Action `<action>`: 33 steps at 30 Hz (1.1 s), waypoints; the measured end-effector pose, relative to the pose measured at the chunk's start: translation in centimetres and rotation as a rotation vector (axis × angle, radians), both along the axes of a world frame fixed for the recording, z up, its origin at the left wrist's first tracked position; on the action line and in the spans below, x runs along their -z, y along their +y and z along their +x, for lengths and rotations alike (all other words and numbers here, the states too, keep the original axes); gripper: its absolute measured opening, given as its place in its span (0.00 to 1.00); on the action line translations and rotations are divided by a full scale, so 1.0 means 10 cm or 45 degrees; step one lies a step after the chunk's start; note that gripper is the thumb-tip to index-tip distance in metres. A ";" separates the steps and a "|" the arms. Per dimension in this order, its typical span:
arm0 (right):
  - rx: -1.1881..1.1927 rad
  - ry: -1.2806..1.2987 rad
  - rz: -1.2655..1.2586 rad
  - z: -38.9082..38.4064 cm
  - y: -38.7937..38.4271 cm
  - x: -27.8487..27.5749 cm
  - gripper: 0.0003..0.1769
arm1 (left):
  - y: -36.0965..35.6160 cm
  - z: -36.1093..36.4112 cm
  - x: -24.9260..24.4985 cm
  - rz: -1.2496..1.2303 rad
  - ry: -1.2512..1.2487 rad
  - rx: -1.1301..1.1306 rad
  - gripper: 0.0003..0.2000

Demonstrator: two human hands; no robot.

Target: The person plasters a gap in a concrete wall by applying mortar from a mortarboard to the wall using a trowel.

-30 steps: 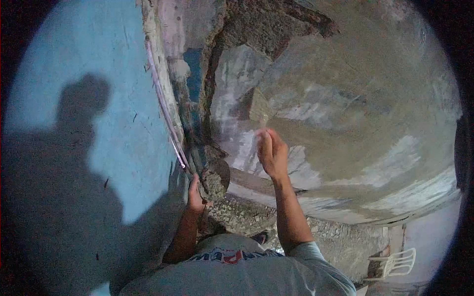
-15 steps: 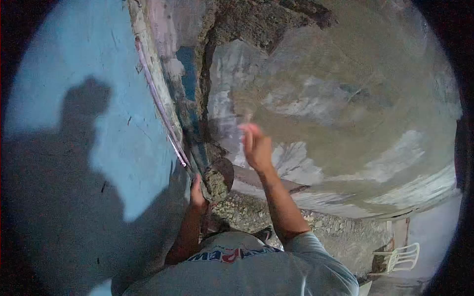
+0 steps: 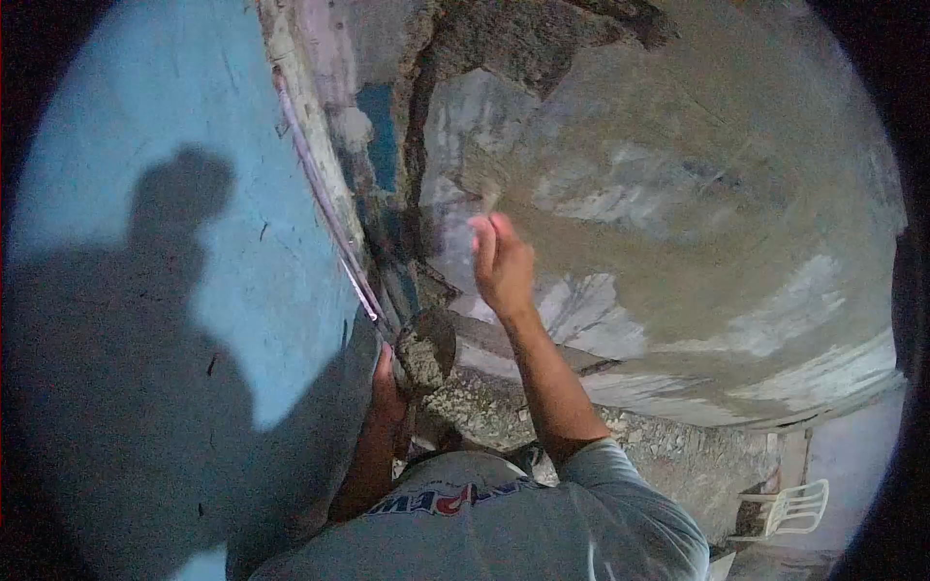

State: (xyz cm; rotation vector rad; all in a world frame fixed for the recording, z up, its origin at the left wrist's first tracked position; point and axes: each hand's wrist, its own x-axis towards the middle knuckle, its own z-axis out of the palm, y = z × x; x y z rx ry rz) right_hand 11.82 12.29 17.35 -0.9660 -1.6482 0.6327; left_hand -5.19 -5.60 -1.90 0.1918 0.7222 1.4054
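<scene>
My left hand (image 3: 388,395) is closed at the left side of a round, dark, shallow dish (image 3: 444,339). Grey, lumpy mortar (image 3: 420,361) lies in it, and part of my grip is hidden behind the dish. Further up and to the right is my right hand (image 3: 506,266), its fingers pinched together in front of the patchy wall (image 3: 659,252). A small, pale, blurred thing (image 3: 491,200) sticks up past the fingertips; I cannot tell what it is.
A blue wall (image 3: 281,290) with my shadow on it rises on the left. Purplish tubing (image 3: 315,198) runs down the corner beside broken plaster (image 3: 504,44). Rubble (image 3: 484,412) covers the ground below, and a white plastic chair (image 3: 802,505) stands at lower right.
My right hand has risen slightly along the wall, still pinched. The dish in my left hand has shifted a little up, and the whole view has moved slightly.
</scene>
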 end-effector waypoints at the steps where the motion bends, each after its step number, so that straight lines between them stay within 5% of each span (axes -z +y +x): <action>1: -0.008 -0.008 0.005 -0.05 -0.03 -0.11 0.14 | 0.03 0.03 -0.09 -0.002 0.011 0.016 0.35; 3: -0.018 -0.057 0.023 0.01 -0.04 -0.01 0.14 | 0.02 0.17 -0.46 -0.091 0.060 -0.041 0.35; 8: 0.118 -0.155 -0.142 0.40 -0.46 1.23 0.18 | -0.07 0.14 -0.20 -0.037 0.093 -0.088 0.35; 10: 0.021 -0.020 -0.202 0.46 -0.48 1.02 0.17 | -0.07 0.22 -0.43 -0.101 0.181 -0.186 0.35; 11: -0.023 0.048 -0.234 0.50 -0.52 0.85 0.17 | -0.01 0.11 0.09 -0.003 0.063 -0.208 0.35; 13: -0.104 0.229 -0.241 0.40 -0.37 0.15 0.16 | -0.10 0.01 0.13 -0.065 0.058 -0.054 0.34; 16: -0.043 -0.238 0.174 0.11 0.05 0.06 0.18 | -0.03 0.11 0.08 -0.041 -0.077 -0.068 0.34; 19: -0.119 -0.502 0.063 -0.12 -0.06 0.36 0.16 | 0.07 0.23 0.05 0.068 -0.183 -0.138 0.33; 22: 0.039 -0.802 -0.056 0.08 -0.08 0.07 0.18 | 0.00 0.26 0.07 0.106 -0.083 -0.093 0.33; 26: 0.112 -0.133 -0.031 0.14 -0.10 -0.31 0.18 | -0.09 0.28 0.18 -0.060 -0.035 -0.142 0.32; 30: 0.005 -0.657 0.036 0.06 -0.05 0.31 0.16 | -0.11 0.32 -0.10 -0.154 0.127 -0.204 0.33; 33: 0.012 -0.294 0.198 0.36 -0.01 -0.09 0.15 | -0.07 0.39 -0.39 -0.279 0.159 -0.324 0.32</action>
